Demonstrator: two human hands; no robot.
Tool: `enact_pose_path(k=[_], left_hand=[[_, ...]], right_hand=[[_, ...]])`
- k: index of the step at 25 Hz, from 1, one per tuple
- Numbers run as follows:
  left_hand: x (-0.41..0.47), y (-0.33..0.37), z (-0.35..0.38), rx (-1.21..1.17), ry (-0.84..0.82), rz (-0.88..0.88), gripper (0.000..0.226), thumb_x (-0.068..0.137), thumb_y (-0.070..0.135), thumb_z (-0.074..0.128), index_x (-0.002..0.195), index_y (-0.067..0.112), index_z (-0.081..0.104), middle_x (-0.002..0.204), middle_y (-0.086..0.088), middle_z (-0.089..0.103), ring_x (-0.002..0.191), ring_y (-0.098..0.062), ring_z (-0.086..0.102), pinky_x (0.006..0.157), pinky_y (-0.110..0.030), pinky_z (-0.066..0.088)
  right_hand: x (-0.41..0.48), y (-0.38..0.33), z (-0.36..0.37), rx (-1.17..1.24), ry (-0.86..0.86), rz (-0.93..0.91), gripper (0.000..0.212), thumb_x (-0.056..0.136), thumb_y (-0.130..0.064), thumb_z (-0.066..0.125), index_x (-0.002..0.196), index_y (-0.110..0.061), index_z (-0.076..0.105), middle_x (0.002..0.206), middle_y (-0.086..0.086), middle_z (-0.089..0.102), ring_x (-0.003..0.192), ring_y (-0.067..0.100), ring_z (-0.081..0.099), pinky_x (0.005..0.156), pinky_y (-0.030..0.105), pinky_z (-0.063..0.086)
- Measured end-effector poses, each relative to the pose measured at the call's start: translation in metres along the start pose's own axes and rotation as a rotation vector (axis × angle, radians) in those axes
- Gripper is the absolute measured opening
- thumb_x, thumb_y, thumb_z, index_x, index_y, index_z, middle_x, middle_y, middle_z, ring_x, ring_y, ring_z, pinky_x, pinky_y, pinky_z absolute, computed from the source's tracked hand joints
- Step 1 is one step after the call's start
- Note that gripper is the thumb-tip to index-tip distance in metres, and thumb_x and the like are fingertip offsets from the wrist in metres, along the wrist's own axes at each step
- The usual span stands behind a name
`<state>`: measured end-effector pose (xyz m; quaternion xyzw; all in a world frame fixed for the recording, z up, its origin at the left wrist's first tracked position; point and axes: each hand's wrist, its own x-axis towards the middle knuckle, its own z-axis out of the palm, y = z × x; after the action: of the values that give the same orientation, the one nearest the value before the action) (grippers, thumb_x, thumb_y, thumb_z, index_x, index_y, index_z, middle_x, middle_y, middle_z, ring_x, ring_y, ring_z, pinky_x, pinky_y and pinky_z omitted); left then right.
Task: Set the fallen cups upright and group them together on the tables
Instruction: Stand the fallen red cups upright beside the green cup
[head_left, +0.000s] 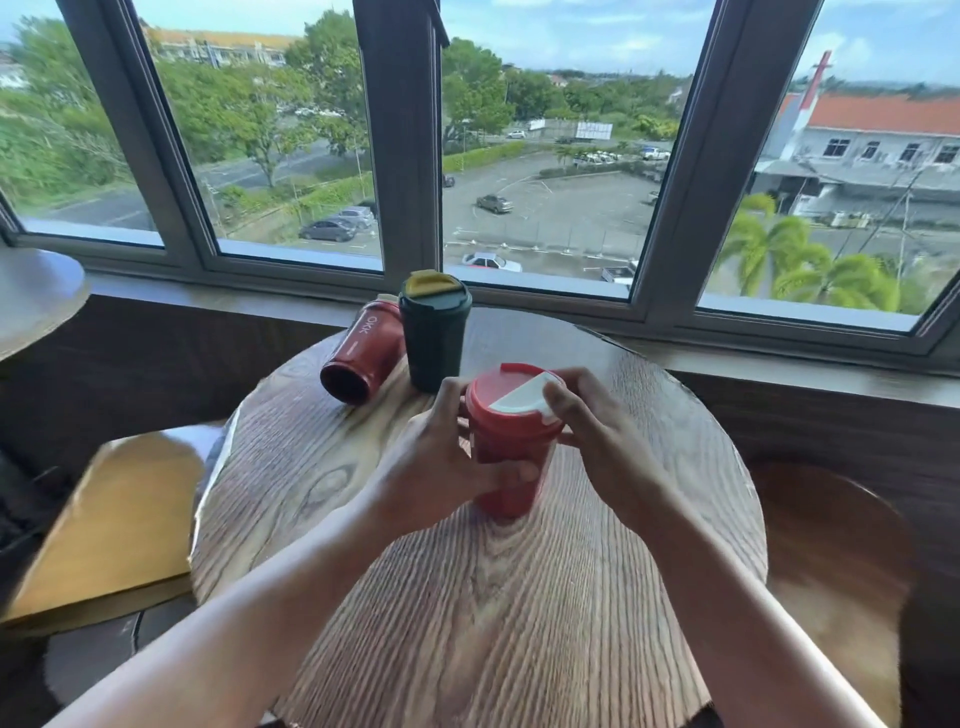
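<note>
A red cup (511, 457) with a red and white lid stands upright near the middle of the round wooden table (467, 597). My left hand (441, 457) wraps around its body from the left. My right hand (602, 431) rests its fingers on the lid's right edge. Behind it, a dark green cup (434, 338) with a yellow lid tab stands upright at the far side of the table. A dark red tumbler (361, 351) lies on its side just left of the green cup, touching it, its base toward me.
A window sill (727, 358) and wide window run behind the table. A yellow-topped seat (109, 519) sits low at the left, a round brown stool (831, 545) at the right. Part of another round table (31, 296) shows at the far left.
</note>
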<state>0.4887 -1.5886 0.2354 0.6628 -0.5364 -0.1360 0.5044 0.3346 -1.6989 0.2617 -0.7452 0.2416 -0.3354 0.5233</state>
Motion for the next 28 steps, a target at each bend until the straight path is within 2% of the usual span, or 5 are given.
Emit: enact_pose_path(k=[3, 11, 17, 21, 28], left_hand=[[-0.004, 0.004, 0.002, -0.002, 0.009, -0.002, 0.086, 0.051, 0.058, 0.087, 0.122, 0.028, 0.047, 0.104, 0.009, 0.071, 0.088, -0.012, 0.070, 0.074, -0.044, 0.059], [-0.008, 0.000, -0.014, 0.022, -0.083, 0.071, 0.093, 0.063, 0.073, 0.073, 0.141, 0.044, 0.032, 0.133, 0.023, 0.052, 0.118, -0.007, 0.056, 0.092, -0.028, 0.052], [0.028, 0.028, -0.056, 0.095, 0.106, 0.090, 0.084, 0.077, 0.084, 0.041, 0.143, 0.032, 0.039, 0.143, 0.009, 0.049, 0.121, 0.004, 0.052, 0.093, -0.007, 0.042], [0.084, 0.022, -0.075, 0.353, 0.303, -0.084, 0.059, 0.095, 0.061, 0.043, 0.138, 0.020, 0.048, 0.139, -0.003, 0.055, 0.113, -0.014, 0.059, 0.091, -0.028, 0.041], [0.133, -0.004, -0.078, 0.475, 0.166, -0.353, 0.053, 0.094, 0.053, 0.051, 0.135, 0.020, 0.047, 0.131, -0.009, 0.063, 0.119, -0.029, 0.057, 0.095, -0.037, 0.042]], right_hand=[[0.000, 0.003, -0.004, 0.028, -0.025, -0.003, 0.054, 0.076, -0.064, 0.054, 0.107, -0.021, 0.061, 0.093, -0.014, 0.072, 0.092, 0.004, 0.066, 0.091, 0.040, 0.054], [0.007, 0.002, -0.010, 0.130, -0.063, 0.023, 0.058, 0.081, -0.067, 0.043, 0.112, -0.021, 0.059, 0.113, 0.002, 0.068, 0.104, 0.017, 0.067, 0.082, 0.029, 0.055], [0.066, -0.019, -0.012, 0.219, 0.080, 0.060, 0.031, 0.102, -0.036, 0.045, 0.107, -0.011, 0.062, 0.107, 0.009, 0.068, 0.094, 0.021, 0.068, 0.080, 0.036, 0.053], [0.116, -0.020, 0.002, 0.105, 0.029, 0.088, 0.015, 0.098, -0.030, 0.053, 0.106, -0.018, 0.060, 0.109, 0.004, 0.067, 0.104, 0.023, 0.067, 0.092, 0.045, 0.054], [0.161, 0.001, 0.028, 0.037, -0.162, 0.237, 0.039, 0.098, -0.019, 0.056, 0.136, -0.012, 0.049, 0.121, 0.007, 0.058, 0.110, 0.023, 0.057, 0.098, 0.045, 0.050]])
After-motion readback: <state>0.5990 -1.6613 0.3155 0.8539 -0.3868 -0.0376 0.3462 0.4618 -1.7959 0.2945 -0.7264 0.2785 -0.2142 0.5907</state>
